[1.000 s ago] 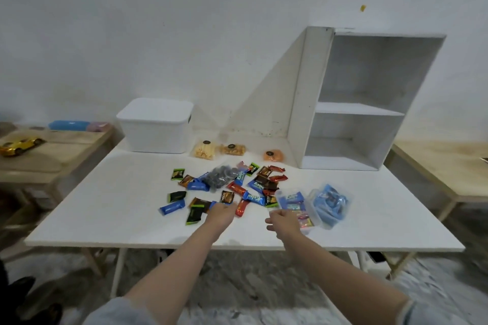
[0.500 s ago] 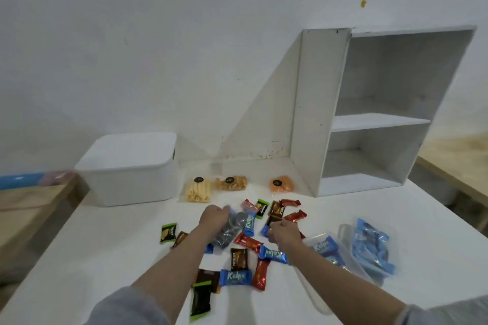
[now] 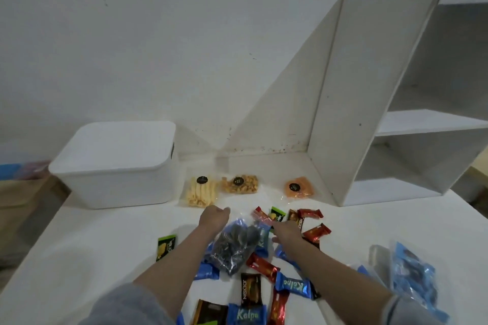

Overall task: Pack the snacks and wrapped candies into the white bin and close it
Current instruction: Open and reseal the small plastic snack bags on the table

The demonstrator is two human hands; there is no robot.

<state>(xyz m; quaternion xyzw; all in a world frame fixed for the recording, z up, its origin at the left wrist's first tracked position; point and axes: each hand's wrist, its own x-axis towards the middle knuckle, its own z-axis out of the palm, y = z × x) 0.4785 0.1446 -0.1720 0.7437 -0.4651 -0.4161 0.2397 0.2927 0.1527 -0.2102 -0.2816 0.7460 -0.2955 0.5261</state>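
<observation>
The left hand and right hand reach forward over the white table, apart, one on each side of a clear bag of dark sweets. Whether either hand grips it cannot be told. Small foil-wrapped candies in red, blue and green lie scattered round them. The lidded white plastic bin stands further off, ahead and to the left, so the left hand is nearer. Its lid is on.
</observation>
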